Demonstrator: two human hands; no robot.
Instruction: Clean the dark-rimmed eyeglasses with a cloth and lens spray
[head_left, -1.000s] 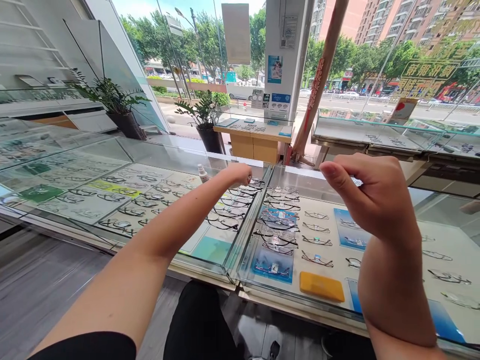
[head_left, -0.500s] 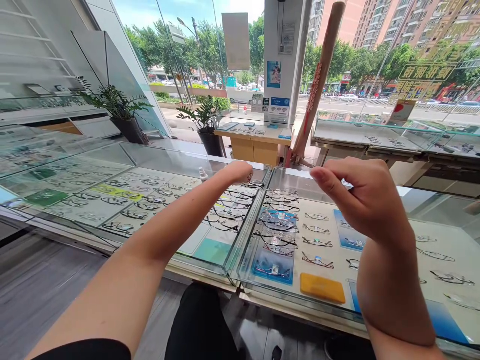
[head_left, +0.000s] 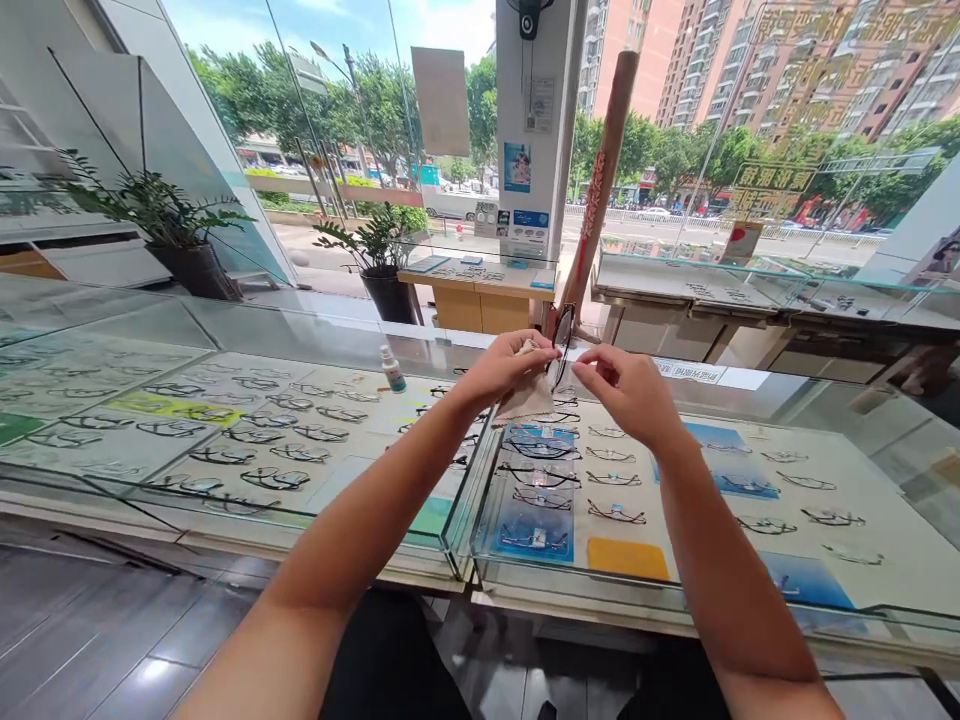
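A pair of dark-rimmed eyeglasses (head_left: 564,330) is held up on edge between my hands, above the glass display counter. My left hand (head_left: 514,365) is closed, with a beige cloth (head_left: 527,398) hanging from its fingers and its thumb against the eyeglasses. From the right, my right hand (head_left: 634,390) has its fingers curled, with thumb and fingertips at the rim's edge; the exact contact is too small to make out. Beneath both hands, rows of spectacle frames (head_left: 540,475) lie inside the counter. A small white spray bottle (head_left: 391,370) stands on the counter to the left.
The glass counter (head_left: 469,545) runs across in front of me, with a joint between two cases. A yellow-orange case (head_left: 627,558) lies inside near the front. Beyond are a potted plant (head_left: 379,265), a wooden display stand (head_left: 480,300) and a leaning wooden pole (head_left: 604,170).
My hands have come together over the counter, the right one moving inward and left. The eyeglasses and cloth now show between them. The view has shifted right and tilted slightly up.
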